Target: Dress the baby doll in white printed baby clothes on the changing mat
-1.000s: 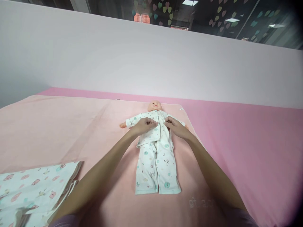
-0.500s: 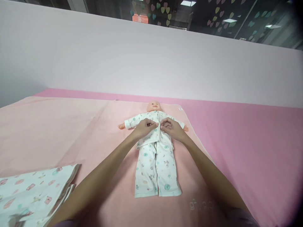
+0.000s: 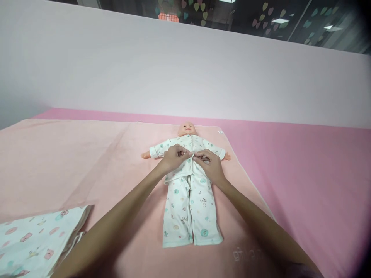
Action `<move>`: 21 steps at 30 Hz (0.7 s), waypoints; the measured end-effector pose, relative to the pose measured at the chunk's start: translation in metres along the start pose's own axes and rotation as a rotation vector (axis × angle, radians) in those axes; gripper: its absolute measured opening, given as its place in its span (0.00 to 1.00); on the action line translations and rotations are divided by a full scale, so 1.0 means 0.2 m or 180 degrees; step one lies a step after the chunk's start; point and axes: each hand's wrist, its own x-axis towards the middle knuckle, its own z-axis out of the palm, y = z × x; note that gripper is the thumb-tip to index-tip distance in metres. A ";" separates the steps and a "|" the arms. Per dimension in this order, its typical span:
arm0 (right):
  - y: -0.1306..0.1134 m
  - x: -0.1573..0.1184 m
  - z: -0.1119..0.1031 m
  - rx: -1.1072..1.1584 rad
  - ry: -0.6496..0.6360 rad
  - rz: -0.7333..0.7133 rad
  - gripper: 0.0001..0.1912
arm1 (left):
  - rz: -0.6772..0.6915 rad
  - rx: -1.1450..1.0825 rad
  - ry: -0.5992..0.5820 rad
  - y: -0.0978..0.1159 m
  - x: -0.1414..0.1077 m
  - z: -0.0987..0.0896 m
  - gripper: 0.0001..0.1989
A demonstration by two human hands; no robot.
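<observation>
A baby doll lies on its back with its arms spread. It wears a white printed pajama top that opens down the front, and matching pajama pants. At the middle of the chest, my left hand pinches one side of the top's front edge. My right hand pinches the edge from the other side, its fingertips almost meeting those of the left. Whatever fastener sits between the fingertips is too small to make out.
Under the doll is a peach blanket on a pink mat. A folded printed cloth lies at the lower left. Behind rises a white wall, with dark glass bearing heart stickers above it.
My right hand has shifted slightly down and left, and its fingertips have come closer to the left hand's at the front edge. The view has moved a little.
</observation>
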 end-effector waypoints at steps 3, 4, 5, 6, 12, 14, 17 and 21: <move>0.00 0.01 0.00 -0.0104 0.0002 -0.0040 0.06 | 0.0071 -0.0048 0.0082 0.00 -0.01 0.01 0.20; 0.00 0.01 0.00 -0.0169 -0.0014 -0.0071 0.06 | 0.0069 -0.0075 0.0095 0.01 -0.01 0.01 0.19; 0.00 0.01 0.00 -0.0249 -0.0035 -0.0115 0.06 | 0.0057 -0.0093 0.0094 0.01 -0.02 0.01 0.18; 0.00 0.02 0.00 -0.0342 -0.0064 -0.0178 0.05 | 0.0038 -0.0100 0.0092 0.02 -0.02 0.01 0.17; -0.02 0.02 0.00 -0.0985 -0.0153 -0.0744 0.04 | -0.0101 0.0067 0.0148 0.06 -0.05 0.02 0.15; -0.01 0.02 0.00 -0.1027 -0.0162 -0.0809 0.05 | -0.0109 0.0068 0.0220 0.06 -0.05 0.03 0.15; 0.00 0.03 0.00 -0.0893 -0.0204 -0.0694 0.05 | -0.0089 -0.0012 0.0260 0.05 -0.04 0.04 0.17; 0.04 0.03 -0.01 -0.0522 -0.0134 -0.0303 0.12 | -0.0116 -0.0183 0.0169 0.03 -0.03 0.04 0.19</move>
